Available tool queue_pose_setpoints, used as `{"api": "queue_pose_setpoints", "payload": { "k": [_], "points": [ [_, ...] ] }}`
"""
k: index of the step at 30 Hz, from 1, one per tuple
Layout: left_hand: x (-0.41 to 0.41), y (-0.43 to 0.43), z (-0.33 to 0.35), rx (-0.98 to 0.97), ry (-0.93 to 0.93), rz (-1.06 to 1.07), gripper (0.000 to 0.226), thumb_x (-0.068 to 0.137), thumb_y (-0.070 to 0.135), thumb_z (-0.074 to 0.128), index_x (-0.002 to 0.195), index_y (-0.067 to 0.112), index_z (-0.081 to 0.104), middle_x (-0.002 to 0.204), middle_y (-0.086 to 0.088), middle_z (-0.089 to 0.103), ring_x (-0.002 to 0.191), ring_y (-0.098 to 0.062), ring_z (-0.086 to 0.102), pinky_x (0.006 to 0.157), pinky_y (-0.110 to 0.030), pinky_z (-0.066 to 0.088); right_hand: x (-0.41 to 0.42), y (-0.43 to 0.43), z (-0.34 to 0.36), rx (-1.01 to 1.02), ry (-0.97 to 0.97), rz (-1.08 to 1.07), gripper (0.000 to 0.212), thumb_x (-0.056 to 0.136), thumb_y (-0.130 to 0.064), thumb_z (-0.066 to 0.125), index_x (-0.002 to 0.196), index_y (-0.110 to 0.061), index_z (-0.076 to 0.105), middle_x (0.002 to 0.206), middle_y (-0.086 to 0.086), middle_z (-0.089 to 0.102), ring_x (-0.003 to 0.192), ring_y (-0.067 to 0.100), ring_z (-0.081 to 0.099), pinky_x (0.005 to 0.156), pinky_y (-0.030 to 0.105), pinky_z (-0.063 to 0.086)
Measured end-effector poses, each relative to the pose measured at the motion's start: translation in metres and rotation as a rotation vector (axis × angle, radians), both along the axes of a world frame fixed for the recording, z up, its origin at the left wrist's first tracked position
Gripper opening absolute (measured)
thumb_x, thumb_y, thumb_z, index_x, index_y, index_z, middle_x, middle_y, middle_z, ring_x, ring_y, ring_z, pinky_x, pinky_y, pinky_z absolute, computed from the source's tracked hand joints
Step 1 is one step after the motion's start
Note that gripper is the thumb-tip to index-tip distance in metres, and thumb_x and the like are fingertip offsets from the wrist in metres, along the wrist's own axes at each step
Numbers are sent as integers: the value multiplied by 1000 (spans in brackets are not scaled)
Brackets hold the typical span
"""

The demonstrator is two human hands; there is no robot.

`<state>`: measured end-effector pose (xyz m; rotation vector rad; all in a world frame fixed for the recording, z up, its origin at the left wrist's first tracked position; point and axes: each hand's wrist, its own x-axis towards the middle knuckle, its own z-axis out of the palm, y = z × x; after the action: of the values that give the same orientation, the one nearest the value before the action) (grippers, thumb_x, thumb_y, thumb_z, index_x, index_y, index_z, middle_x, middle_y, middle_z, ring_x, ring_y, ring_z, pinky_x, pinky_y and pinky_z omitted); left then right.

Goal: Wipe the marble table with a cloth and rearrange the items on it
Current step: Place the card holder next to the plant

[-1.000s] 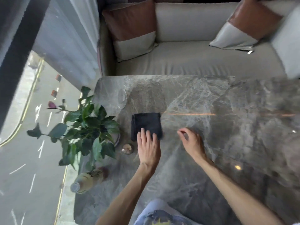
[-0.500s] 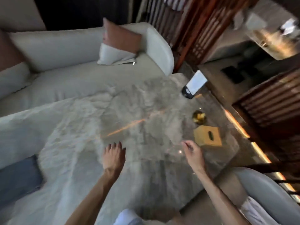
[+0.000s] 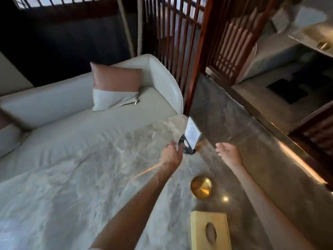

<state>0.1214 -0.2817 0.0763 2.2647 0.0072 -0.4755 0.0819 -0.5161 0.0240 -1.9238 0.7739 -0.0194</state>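
Head view: the marble table (image 3: 90, 186) is being seen from above, with some motion blur. The left hand (image 3: 171, 154) is being held out at the black base of the sign stand (image 3: 191, 137), which is standing upright near the table's far right corner, its white card tilted back. The fingers are being hidden by the palm and the base, so whether they are closing round it cannot be told. The right hand (image 3: 228, 153) is being held in the air just right of the stand and apart from it, with its fingers loosely curled and nothing in them. A brass bowl (image 3: 201, 187) is being recorded on the table between the forearms, and a yellow tissue box (image 3: 210, 230) nearer, just beside it. A pale sofa (image 3: 54, 109) is being seen beyond the far edge.
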Motion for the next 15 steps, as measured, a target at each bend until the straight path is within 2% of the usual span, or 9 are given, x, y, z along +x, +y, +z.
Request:
{"api": "queue_pose_setpoints", "payload": {
  "k": [2, 3, 4, 5, 6, 7, 10, 12, 15],
  "points": [
    [38, -48, 15, -67, 86, 36, 55, 96, 47, 40, 129, 4, 47, 130, -24, 56, 121, -39, 52, 100, -41, 41, 32, -9, -23, 237, 140, -29, 32, 95, -35, 51, 73, -14, 61, 80, 15, 61, 52, 14, 55, 52, 25, 38],
    [53, -70, 20, -108, 115, 51, 61, 95, 49, 39, 136, 4, 41, 139, -23, 48, 128, -39, 46, 105, -40, 36, 44, -6, -27, 360, 192, -48, 31, 99, -34, 47, 81, -13, 62, 85, 21, 60, 58, 18, 61, 58, 28, 43],
    [66, -87, 23, -154, 146, 66, 66, 95, 50, 40, 140, 2, 35, 144, -23, 43, 133, -38, 41, 109, -39, 32, 54, -2, -31, 460, 232, -47, 37, 101, -36, 41, 100, -7, 65, 101, 31, 60, 82, 29, 68, 74, 36, 50],
    [76, -101, 25, -195, 172, 71, 68, 94, 48, 44, 142, 1, 29, 146, -22, 40, 135, -37, 38, 112, -40, 31, 63, 2, -36, 536, 269, -37, 49, 102, -39, 35, 123, -1, 57, 126, 35, 53, 113, 37, 60, 97, 43, 45],
    [84, -110, 24, -215, 199, 63, 68, 94, 41, 47, 143, 1, 25, 146, -22, 40, 135, -37, 39, 113, -42, 33, 68, 8, -39, 569, 300, -27, 57, 102, -43, 30, 138, -1, 45, 144, 27, 42, 132, 36, 45, 111, 44, 33],
    [88, -116, 21, -217, 229, 51, 64, 93, 31, 50, 144, 3, 22, 143, -22, 42, 131, -38, 42, 110, -45, 36, 71, 14, -43, 589, 314, -9, 63, 100, -50, 28, 146, -7, 36, 153, 15, 36, 140, 29, 36, 115, 42, 26],
    [91, -123, 14, -263, 334, 61, 64, 88, 9, 45, 145, 14, 15, 130, -14, 47, 113, -33, 50, 97, -52, 48, 72, 31, -60, 670, 297, 30, 73, 90, -71, 23, 150, -29, 27, 159, -8, 25, 145, 13, 25, 117, 43, 21],
    [91, -119, 15, -266, 365, 74, 69, 90, 8, 45, 147, 11, 7, 125, -14, 48, 110, -33, 53, 94, -50, 51, 69, 38, -67, 745, 282, -3, 76, 90, -72, 18, 152, -29, 22, 161, -8, 18, 148, 13, 18, 118, 43, 18],
    [85, -102, 16, -221, 306, 88, 65, 88, 12, 52, 141, 2, 16, 113, -15, 51, 102, -33, 57, 81, -49, 57, 62, 49, -63, 791, 236, -31, 77, 92, -68, 14, 153, -21, 20, 161, -4, 16, 148, 13, 16, 119, 40, 17]
  ]
}}
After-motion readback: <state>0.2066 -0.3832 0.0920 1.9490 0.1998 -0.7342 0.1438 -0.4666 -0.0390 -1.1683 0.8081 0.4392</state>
